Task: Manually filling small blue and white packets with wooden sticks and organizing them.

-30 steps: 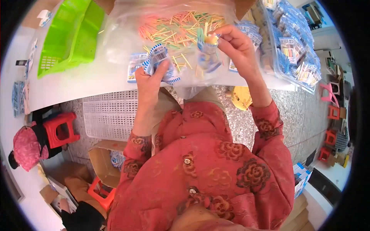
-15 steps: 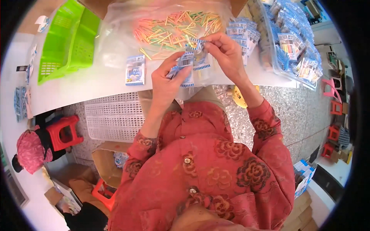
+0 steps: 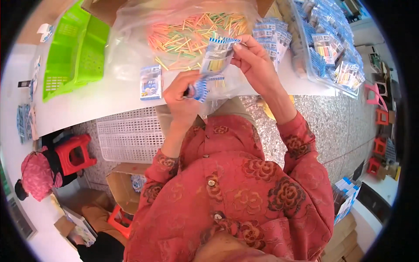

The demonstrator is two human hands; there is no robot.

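Tilted up flat since half a second back: the clear plastic packet with blue-and-white striped ends (image 3: 216, 61), sticks showing through its lower part. Bare left hand (image 3: 182, 91) has drawn off toward 8 o'clock.

Clock centred on that packet, 12 at the far edge. Largest first. White flat-topped table (image 3: 118, 94) under everything. Bright green plastic basket with pierced walls (image 3: 89, 61) at 9. Clear plastic tub (image 3: 300, 56) at 3, heaped with striped packets. Crinkled clear plastic sheet (image 3: 124, 52) spread from 9 to 12, bearing a loose scatter of thin pink, yellow and green sticks (image 3: 183, 41), mostly at 11.

Bare right hand (image 3: 257, 63) at 3: thumb and fingers pinching the packet's upper right corner. Left hand at 7:30: fingers curled round a bunched blue-and-white striped wrapper (image 3: 200, 90); cannot tell whether it also touches the raised packet.

Smaller: overlapping striped packets (image 3: 273, 39) at 2:30; one flat blue-and-white packet (image 3: 151, 83) at 8.
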